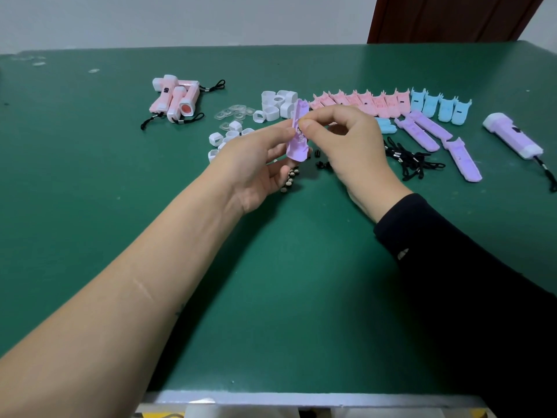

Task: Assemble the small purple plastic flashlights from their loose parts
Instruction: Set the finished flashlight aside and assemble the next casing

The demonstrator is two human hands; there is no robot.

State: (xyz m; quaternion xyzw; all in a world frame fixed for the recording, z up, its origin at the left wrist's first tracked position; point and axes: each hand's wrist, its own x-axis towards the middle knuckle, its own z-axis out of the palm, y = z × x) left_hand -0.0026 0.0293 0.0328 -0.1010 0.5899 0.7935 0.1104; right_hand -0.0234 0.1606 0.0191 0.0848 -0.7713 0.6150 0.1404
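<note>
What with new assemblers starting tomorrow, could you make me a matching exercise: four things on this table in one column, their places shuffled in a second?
Things
1. finished purple flashlight
2. pink flashlights
3. black cords
4. purple shell half

Places
A. held up between the left hand and the right hand
B. piled at the far left
C. lying alone at the far right
D. heaped just to the right of the right hand

Pairs: 1-C, 2-B, 3-D, 4-A.
</note>
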